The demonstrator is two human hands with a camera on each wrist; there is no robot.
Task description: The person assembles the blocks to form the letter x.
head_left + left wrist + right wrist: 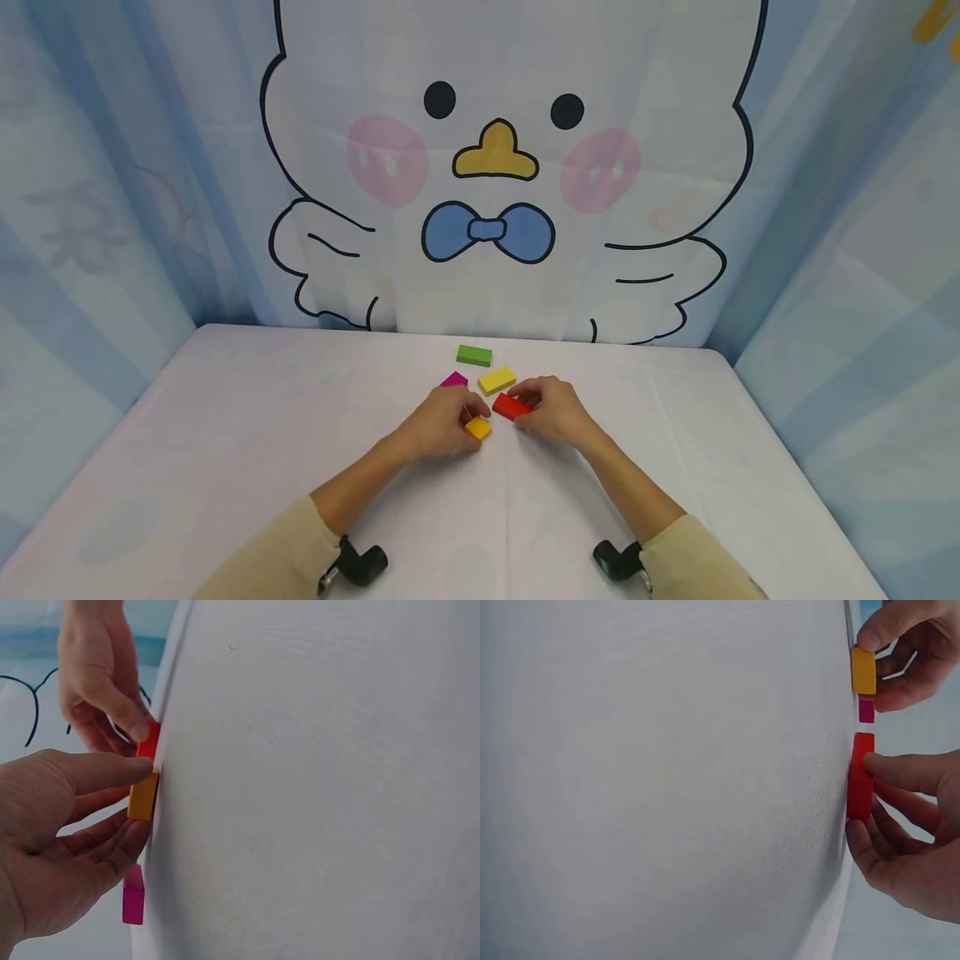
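Observation:
Thumb and fingers of my left hand [442, 422] pinch an orange-yellow block [477, 428] by its ends, low over the white table. Just right of it, my right hand [555, 410] grips a red block [511, 407], thumb on one end and fingertips at the other. A small gap separates the two blocks in the head view. Partly hidden behind the left hand is a magenta block [454, 380], which shows more fully in the left wrist view [133, 904]. A yellow block [497, 381] lies just beyond the red one.
Farther back on the white-covered table [262, 417] lies a green block [474, 356], near the rear edge. Behind that edge hangs a curtain [495, 292] printed with a cartoon bird. Blue-and-white cloth [82, 292] also flanks the table on both sides.

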